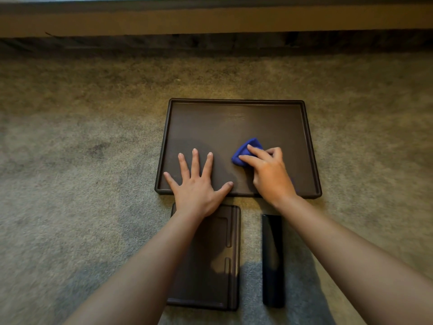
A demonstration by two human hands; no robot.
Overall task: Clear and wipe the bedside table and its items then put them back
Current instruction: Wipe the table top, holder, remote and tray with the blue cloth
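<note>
Rectangular, raised-rim dark brown tray (236, 118) lies on carpet (82, 137). Left hand (199, 184) flat on tray, fingers splayed wide; right hand (269, 170) grips crumpled blue cloth (246, 151) on tray surface

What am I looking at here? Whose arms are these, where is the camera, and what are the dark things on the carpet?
There is no machine here: these are a person's two bare arms, filmed by one wide-angle camera worn on the head, looking forward and down.

On the carpet lies a dark rimmed tray. The left hand is pressed flat on it with fingers spread, apparently steadying it. The right hand presses a small blue cloth onto the tray's surface, as if wiping it.

Nearer the person, off the tray, lie two more things: a dark flat panel with two slots, partly under the left forearm, and to its right a slim black bar-shaped object. I cannot tell what that is.
</note>
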